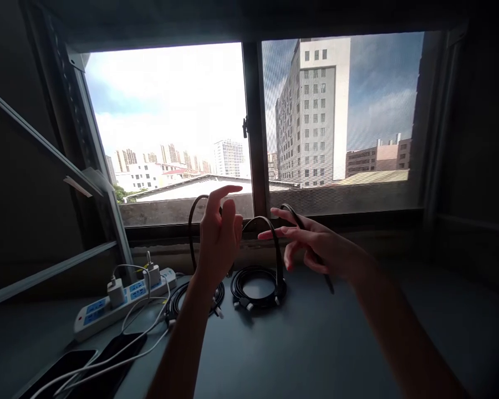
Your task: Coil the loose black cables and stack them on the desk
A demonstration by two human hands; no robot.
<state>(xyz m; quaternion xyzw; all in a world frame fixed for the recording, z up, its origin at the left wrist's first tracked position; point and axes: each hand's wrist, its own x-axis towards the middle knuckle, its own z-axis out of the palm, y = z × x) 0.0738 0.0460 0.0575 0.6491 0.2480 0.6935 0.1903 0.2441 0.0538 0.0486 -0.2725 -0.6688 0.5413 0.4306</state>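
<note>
My left hand (222, 235) is raised over the desk in front of the window, its index finger bent forward and the others curled. Black cable (192, 227) arcs up to it from the left, and another black loop (270, 223) meets it on the right; the grip itself is hidden behind the fingers. My right hand (318, 244) has a length of black cable (293, 213) running between its fingers, with the lower end hanging below the palm. Two fingers point left, and the rest are bent. Beneath lie a black coiled cable (234, 291) and a second coil (172, 302), partly behind my left forearm.
A white power strip (127, 303) with plugged-in chargers (116, 292) stands at the left. White cables (145, 338) run across two dark phones (120, 354) at the front left. The window frame (255, 133) rises behind the grey desk (299, 343); metal bars (37, 138) slant in from the left.
</note>
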